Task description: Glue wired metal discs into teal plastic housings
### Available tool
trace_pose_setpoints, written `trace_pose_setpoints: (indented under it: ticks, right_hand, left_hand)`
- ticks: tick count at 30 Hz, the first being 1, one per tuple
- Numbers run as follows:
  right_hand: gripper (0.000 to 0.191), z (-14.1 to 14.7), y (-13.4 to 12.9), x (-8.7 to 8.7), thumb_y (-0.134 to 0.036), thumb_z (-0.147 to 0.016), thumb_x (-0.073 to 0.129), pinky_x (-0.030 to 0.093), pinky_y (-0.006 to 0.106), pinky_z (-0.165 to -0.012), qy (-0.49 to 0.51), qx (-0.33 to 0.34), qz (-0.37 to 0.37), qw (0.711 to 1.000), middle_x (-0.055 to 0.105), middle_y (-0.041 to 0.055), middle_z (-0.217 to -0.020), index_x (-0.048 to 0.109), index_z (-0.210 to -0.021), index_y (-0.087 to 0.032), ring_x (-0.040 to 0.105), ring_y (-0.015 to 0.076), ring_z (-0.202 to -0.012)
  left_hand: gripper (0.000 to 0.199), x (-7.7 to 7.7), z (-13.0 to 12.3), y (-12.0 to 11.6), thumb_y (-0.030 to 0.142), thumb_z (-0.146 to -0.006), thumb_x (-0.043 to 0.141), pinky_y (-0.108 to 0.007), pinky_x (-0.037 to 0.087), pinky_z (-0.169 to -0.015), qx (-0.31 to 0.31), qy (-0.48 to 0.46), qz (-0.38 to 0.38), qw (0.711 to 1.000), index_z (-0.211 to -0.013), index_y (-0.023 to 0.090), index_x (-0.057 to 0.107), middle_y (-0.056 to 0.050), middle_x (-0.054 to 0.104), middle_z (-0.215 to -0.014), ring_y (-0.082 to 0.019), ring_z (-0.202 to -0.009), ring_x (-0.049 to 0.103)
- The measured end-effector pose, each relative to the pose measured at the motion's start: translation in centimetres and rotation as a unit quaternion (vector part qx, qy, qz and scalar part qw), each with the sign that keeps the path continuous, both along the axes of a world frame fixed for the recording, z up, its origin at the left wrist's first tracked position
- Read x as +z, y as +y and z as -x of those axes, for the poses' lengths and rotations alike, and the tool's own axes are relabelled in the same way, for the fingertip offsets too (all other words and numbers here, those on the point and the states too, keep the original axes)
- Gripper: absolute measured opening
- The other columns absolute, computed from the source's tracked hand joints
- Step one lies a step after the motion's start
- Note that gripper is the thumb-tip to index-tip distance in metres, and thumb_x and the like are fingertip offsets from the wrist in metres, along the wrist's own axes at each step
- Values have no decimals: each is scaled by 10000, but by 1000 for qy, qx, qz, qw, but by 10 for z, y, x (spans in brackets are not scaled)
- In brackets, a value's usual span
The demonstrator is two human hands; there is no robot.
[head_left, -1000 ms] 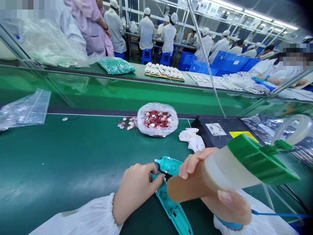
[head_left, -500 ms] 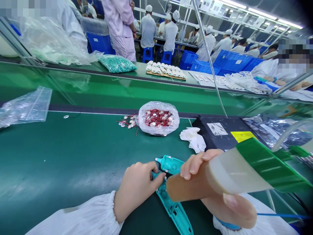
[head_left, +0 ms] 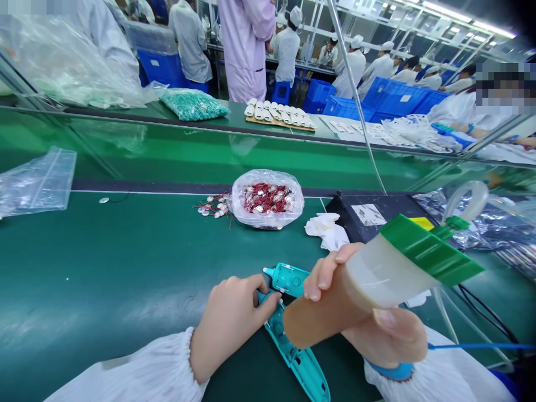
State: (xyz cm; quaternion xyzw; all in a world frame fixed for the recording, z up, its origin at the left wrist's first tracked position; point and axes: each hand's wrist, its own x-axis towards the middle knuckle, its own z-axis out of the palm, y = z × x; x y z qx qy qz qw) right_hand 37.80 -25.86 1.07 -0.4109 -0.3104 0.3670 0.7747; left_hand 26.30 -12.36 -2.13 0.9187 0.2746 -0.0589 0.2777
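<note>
My left hand [head_left: 234, 307] pinches the upper end of a long teal plastic casing half [head_left: 299, 357], which lies open side up. My right hand [head_left: 381, 329] is wrapped round a thick translucent dispensing syringe [head_left: 326, 307] with brown content, a green cap and a clear hose at its upper right end. The syringe slants down to the left over the casing half; its tip is hidden. A second teal casing piece [head_left: 288, 278] with a pale pointed nozzle lies just beyond, partly behind the right fingers.
Behind stands a clear bag [head_left: 268, 222] of round metal discs with red wires; several loose discs [head_left: 218, 207] lie beside it. Crumpled white paper [head_left: 329, 230] touches a black box [head_left: 372, 215]. A zip bag [head_left: 37, 184] is at left. People in white work beyond the green barrier.
The view has shifted slightly. My right hand and the syringe have tilted and moved a little left, showing more of the hose. My left hand still pinches the casing half.
</note>
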Motion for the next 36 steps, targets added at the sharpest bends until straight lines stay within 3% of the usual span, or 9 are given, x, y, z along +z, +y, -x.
trace_pose_setpoints:
  ticks: [12, 36]
  right_hand:
    - [326, -2, 5, 12, -397, -659, 664, 424, 328, -569, -24, -18, 22, 999, 597, 29, -745, 566, -929, -244, 563, 210, -649]
    - [343, -1, 7, 1, -371, -685, 629, 432, 318, -619, 5, -26, -34, 999, 604, 37, -793, 544, -982, -222, 567, 200, -699]
  left_hand:
    - [257, 0, 0, 0, 394, -821, 508, -249, 195, -494, -7, 8, 12, 1000, -636, 218, 533, 43, 541, -512, -132, -496, 490]
    - [290, 2, 1, 0, 404, -821, 499, -245, 184, -493, -7, 11, 19, 1000, -604, 212, 478, 53, 491, -486, -131, -480, 466]
